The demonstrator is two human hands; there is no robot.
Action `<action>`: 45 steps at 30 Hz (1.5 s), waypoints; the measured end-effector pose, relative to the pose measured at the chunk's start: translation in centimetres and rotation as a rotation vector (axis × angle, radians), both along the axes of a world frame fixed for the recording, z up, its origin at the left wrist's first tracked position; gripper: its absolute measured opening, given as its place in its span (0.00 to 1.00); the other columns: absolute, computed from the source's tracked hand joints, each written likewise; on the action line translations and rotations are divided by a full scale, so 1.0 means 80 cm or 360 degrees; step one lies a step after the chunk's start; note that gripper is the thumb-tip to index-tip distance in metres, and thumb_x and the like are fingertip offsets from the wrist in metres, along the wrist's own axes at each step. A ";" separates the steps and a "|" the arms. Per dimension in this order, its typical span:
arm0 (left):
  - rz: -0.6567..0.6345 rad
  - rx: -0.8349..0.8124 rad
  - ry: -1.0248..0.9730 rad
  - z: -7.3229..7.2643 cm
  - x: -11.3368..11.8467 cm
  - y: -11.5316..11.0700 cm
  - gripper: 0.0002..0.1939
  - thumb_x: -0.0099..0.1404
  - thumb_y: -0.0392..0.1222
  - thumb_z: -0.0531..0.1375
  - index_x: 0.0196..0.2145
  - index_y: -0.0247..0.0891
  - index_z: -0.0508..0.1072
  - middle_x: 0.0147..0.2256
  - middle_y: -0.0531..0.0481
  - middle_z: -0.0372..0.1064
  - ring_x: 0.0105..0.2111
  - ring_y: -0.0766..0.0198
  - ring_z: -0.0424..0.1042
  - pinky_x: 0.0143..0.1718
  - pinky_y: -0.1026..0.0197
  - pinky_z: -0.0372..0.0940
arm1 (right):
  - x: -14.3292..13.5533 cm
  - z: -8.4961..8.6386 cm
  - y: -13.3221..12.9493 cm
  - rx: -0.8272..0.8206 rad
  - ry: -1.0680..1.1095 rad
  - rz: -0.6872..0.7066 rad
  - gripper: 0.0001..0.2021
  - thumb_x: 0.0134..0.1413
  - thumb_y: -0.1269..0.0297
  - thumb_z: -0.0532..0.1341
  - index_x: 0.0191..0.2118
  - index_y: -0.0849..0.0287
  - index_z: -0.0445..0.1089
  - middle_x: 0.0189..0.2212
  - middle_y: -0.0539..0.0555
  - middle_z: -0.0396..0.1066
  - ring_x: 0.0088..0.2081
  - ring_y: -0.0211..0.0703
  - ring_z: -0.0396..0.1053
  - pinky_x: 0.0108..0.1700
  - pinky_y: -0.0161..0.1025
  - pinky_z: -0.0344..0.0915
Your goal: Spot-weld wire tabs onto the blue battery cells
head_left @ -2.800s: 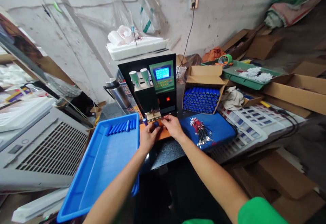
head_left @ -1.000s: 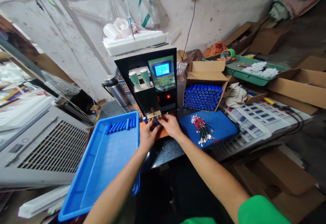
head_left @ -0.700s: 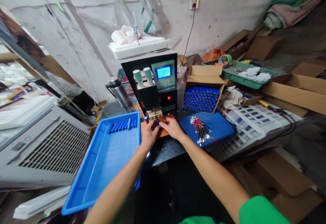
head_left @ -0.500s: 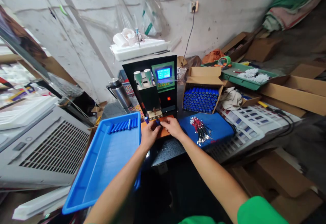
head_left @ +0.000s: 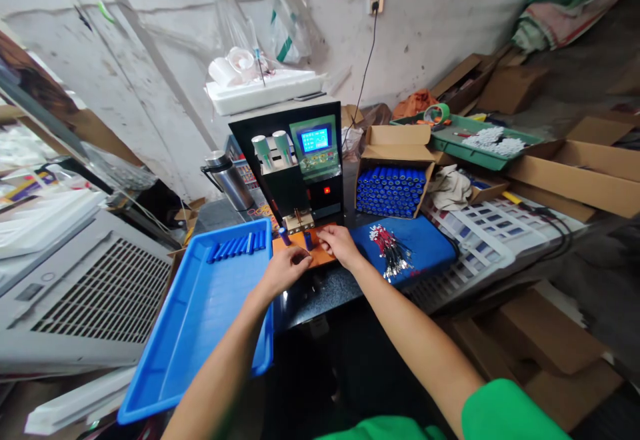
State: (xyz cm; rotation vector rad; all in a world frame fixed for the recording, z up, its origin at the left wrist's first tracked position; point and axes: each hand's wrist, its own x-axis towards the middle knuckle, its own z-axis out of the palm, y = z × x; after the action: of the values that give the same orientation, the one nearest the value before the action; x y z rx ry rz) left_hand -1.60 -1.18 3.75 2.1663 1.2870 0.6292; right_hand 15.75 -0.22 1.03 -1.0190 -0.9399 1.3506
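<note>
A blue cylindrical battery cell [head_left: 309, 241] stands upright on the orange plate [head_left: 325, 257] under the electrodes of a black spot welder [head_left: 320, 209]. My left hand [head_left: 286, 268] is just in front and left of it, apart from it, thumb and forefinger drawn together. At the cell's right side, my right hand [head_left: 340, 245] has its fingertips pinched over the plate. Anything in either pinch is too small to make out. Another blue cell [head_left: 285, 237] stands at the plate's left end.
A blue tray [head_left: 200, 347] with a row of cells [head_left: 237, 247] lies left. Right of the welder are a carton of blue cells [head_left: 391, 191] and red-black wire leads [head_left: 391, 248] on a blue pad [head_left: 430, 243]. A steel thermos [head_left: 230, 180] stands behind the tray.
My left hand has drawn back toward me and left, off the cell, which now shows upright. My right hand remains close to it. The view has shifted slightly.
</note>
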 end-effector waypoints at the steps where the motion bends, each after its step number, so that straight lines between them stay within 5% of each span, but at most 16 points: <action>1: -0.0001 -0.0030 -0.0014 -0.002 0.000 0.001 0.12 0.59 0.48 0.58 0.30 0.38 0.78 0.27 0.49 0.75 0.27 0.61 0.72 0.28 0.63 0.64 | 0.001 0.000 0.000 -0.0001 0.0009 0.0002 0.16 0.43 0.53 0.65 0.21 0.58 0.61 0.13 0.43 0.57 0.14 0.28 0.49 0.16 0.29 0.43; 7: 0.0010 -0.0128 -0.0173 -0.012 -0.003 0.008 0.13 0.60 0.47 0.57 0.29 0.38 0.77 0.26 0.50 0.75 0.27 0.62 0.72 0.28 0.64 0.65 | 0.004 -0.002 -0.004 0.0123 -0.0100 0.0099 0.15 0.45 0.52 0.64 0.24 0.59 0.64 0.14 0.43 0.59 0.15 0.30 0.52 0.18 0.29 0.47; 13: -0.0024 -0.0101 -0.0128 -0.012 -0.002 0.007 0.12 0.60 0.46 0.57 0.28 0.37 0.76 0.26 0.51 0.73 0.26 0.64 0.70 0.28 0.65 0.62 | -0.003 -0.012 -0.005 0.0390 -0.0456 0.0190 0.12 0.43 0.57 0.67 0.28 0.61 0.71 0.24 0.50 0.72 0.26 0.37 0.68 0.31 0.34 0.64; 19: 0.0276 0.0129 -0.0193 -0.010 0.000 0.004 0.07 0.58 0.41 0.56 0.28 0.38 0.72 0.25 0.52 0.70 0.24 0.66 0.66 0.27 0.64 0.60 | 0.001 -0.008 -0.007 0.0267 -0.0341 0.0115 0.13 0.44 0.54 0.65 0.24 0.59 0.69 0.16 0.45 0.64 0.18 0.34 0.59 0.22 0.32 0.55; 22: 0.0418 0.0227 -0.0234 -0.017 0.005 0.004 0.10 0.58 0.43 0.57 0.36 0.37 0.73 0.33 0.48 0.74 0.24 0.66 0.67 0.28 0.63 0.61 | 0.006 -0.004 -0.009 0.0177 -0.0159 0.0149 0.15 0.44 0.53 0.65 0.23 0.59 0.65 0.14 0.43 0.59 0.15 0.31 0.52 0.18 0.31 0.47; 26: 0.0341 0.0187 -0.0178 -0.024 0.015 0.008 0.20 0.60 0.46 0.60 0.49 0.38 0.72 0.39 0.47 0.75 0.24 0.65 0.68 0.29 0.63 0.62 | 0.011 -0.002 -0.011 0.0102 0.0055 0.0172 0.14 0.43 0.54 0.66 0.24 0.59 0.66 0.15 0.44 0.59 0.16 0.30 0.52 0.18 0.30 0.46; 30: 0.0293 0.0138 -0.0118 -0.029 0.020 0.014 0.16 0.61 0.49 0.59 0.43 0.37 0.75 0.29 0.50 0.72 0.25 0.64 0.67 0.27 0.64 0.61 | 0.015 -0.003 -0.010 0.0060 0.0234 0.0154 0.14 0.42 0.56 0.67 0.25 0.60 0.66 0.17 0.45 0.61 0.16 0.29 0.52 0.17 0.29 0.44; 34: 0.0184 0.0156 -0.0105 -0.030 0.013 0.014 0.17 0.64 0.50 0.56 0.45 0.37 0.73 0.31 0.50 0.72 0.25 0.65 0.68 0.28 0.64 0.61 | 0.016 -0.003 -0.009 0.0036 0.0339 0.0148 0.13 0.41 0.57 0.68 0.25 0.61 0.66 0.17 0.45 0.61 0.16 0.28 0.53 0.17 0.28 0.44; 41: -0.0067 0.0263 0.0033 -0.007 0.002 0.009 0.17 0.64 0.51 0.59 0.46 0.40 0.74 0.40 0.47 0.74 0.39 0.57 0.73 0.40 0.58 0.65 | 0.016 -0.001 -0.007 0.0023 0.0407 0.0119 0.15 0.39 0.57 0.70 0.25 0.61 0.67 0.18 0.46 0.63 0.17 0.28 0.55 0.16 0.28 0.46; 45: -0.0027 0.0144 -0.0250 -0.002 0.006 0.009 0.15 0.61 0.50 0.62 0.40 0.38 0.75 0.33 0.49 0.74 0.29 0.63 0.69 0.32 0.61 0.65 | 0.015 -0.003 -0.005 0.0027 0.0356 0.0124 0.15 0.41 0.57 0.70 0.25 0.61 0.67 0.17 0.46 0.62 0.17 0.28 0.54 0.17 0.28 0.46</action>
State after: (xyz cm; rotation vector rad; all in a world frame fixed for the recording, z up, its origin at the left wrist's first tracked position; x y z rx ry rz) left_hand -1.14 -0.46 3.63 2.1495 1.1767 0.8481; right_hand 16.98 -0.64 0.79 -0.8059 -0.8276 1.4852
